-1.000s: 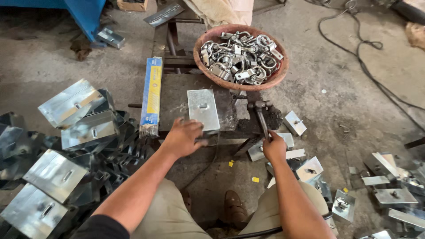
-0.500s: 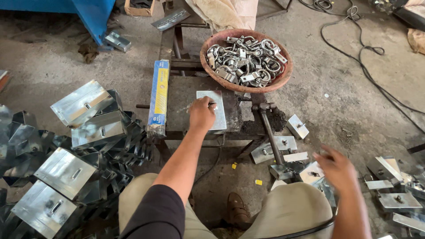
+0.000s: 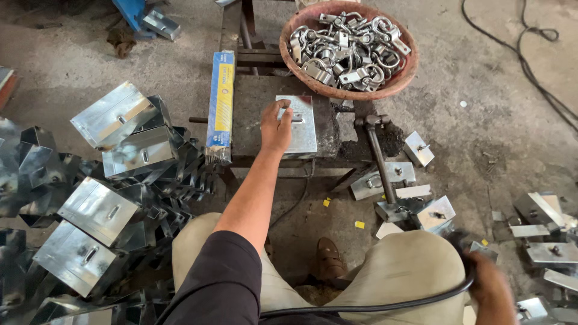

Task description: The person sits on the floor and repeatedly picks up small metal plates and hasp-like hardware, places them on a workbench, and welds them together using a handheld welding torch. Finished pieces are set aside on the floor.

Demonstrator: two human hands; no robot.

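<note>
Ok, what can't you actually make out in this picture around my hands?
- Right hand, head view: motion-blurred at the bottom edge; its grip on the black cable is unclear.
- Metal plate: the left hand hides its left edge.
- Shackles in the basket: the top edge cuts them off.
- Hammer: its handle end is lost among brackets.

Your left hand (image 3: 276, 127) rests on the metal plate (image 3: 298, 125) on the small bench (image 3: 253, 102). Just left of it, a long blue and yellow box (image 3: 220, 99) walls off that edge. Straight ahead, the bowl of shackles (image 3: 348, 48) overhangs the bench's far end. To the right, a hammer (image 3: 379, 153) leans beside the bench, with small brackets (image 3: 391, 177) scattered round its handle. A pile of folded metal boxes (image 3: 114, 174) crowds your left side. Bare floor lies open past the bowl on the far right. Your right hand (image 3: 490, 289), blurred, sits low among more brackets.
</note>
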